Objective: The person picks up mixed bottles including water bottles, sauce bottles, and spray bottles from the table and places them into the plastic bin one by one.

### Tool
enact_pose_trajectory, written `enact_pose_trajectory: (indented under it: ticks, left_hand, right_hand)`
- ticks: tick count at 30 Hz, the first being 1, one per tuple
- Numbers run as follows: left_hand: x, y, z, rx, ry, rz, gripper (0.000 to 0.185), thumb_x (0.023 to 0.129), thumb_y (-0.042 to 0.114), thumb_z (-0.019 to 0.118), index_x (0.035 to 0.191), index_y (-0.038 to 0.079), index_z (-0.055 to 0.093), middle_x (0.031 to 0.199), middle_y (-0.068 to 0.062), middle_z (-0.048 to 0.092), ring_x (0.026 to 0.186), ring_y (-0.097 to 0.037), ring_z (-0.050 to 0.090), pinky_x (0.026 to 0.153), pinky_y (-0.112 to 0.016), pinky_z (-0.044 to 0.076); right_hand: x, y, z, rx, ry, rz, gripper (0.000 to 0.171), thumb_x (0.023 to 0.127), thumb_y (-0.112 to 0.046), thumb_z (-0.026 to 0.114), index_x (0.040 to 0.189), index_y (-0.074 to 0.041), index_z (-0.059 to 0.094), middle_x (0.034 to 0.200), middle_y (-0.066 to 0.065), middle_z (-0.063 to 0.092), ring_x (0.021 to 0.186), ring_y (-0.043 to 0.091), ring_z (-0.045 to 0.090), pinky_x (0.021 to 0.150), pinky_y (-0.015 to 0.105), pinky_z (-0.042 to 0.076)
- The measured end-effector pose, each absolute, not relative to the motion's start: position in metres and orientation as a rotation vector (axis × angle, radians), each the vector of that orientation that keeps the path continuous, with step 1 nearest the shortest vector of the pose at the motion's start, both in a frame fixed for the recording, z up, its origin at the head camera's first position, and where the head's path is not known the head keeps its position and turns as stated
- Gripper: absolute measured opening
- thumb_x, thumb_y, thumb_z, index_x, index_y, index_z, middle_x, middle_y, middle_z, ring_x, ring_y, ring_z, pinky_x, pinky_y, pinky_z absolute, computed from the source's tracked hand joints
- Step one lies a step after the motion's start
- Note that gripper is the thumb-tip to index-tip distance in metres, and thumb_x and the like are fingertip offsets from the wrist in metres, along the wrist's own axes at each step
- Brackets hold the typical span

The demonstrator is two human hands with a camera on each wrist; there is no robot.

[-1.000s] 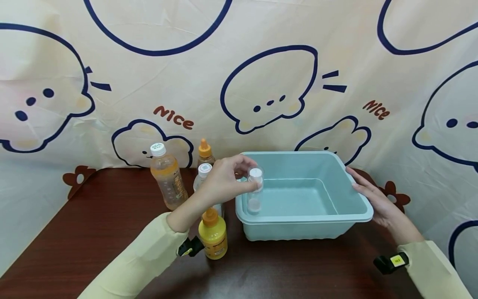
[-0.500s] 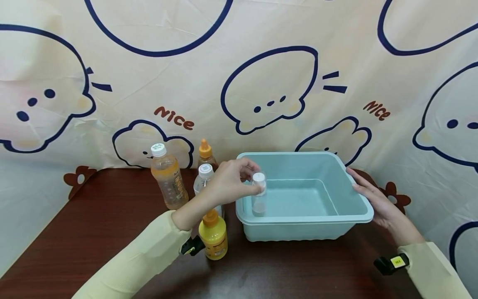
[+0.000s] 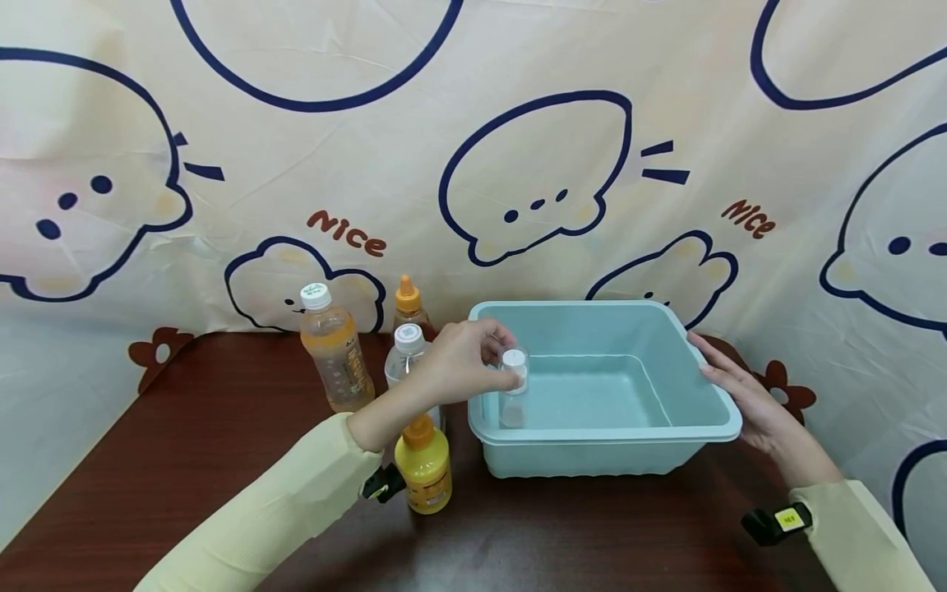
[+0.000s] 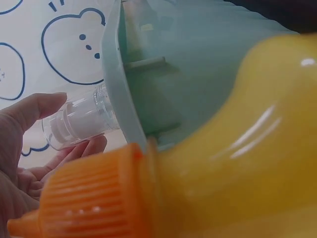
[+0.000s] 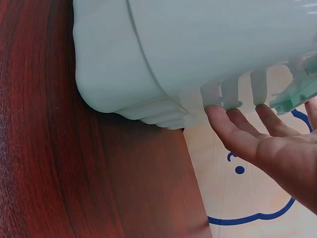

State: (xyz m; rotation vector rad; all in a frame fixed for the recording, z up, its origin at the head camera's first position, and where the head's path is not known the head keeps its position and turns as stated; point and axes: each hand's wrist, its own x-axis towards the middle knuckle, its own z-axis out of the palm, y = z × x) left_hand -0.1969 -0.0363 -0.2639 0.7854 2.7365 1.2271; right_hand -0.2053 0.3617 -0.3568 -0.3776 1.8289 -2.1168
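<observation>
Both arms wear long pale yellow sleeves [image 3: 281,510] of soft knit fabric that end at the wrists. A small black device is strapped at each wrist; the one on the right [image 3: 777,520] bears a yellow label, the one on the left [image 3: 376,487] a yellow-green mark

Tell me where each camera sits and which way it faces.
Head: above the table, looking forward and down at the tub, bottles, both hands and sleeves.
Left wrist: low beside the yellow bottle, facing the tub wall; left hand pinches the small clear bottle.
Right wrist: low, facing the tub's underside; fingers under the rim.
All share the tub.
</observation>
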Motion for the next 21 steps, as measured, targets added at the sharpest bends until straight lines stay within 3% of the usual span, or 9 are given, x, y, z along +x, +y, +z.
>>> enact_pose_trajectory:
  ticks: [21]
  left_hand:
    - [-0.202,-0.024,-0.275,0.777,2.722,1.153,0.027,0.071,0.018,0.076,0.093,0.012,0.061,0.088,0.001,0.065,0.08,-0.01,0.059,0.069,-0.023,0.049]
  right_hand:
    - [-0.206,0.362,-0.358,-0.373,1.808,-2.139,0.052,0.1,-0.017,0.031,0.145,-0.035,0.013,0.124,-0.018,0.048,0.101,0.015,0.06,0.075,0.042,0.052]
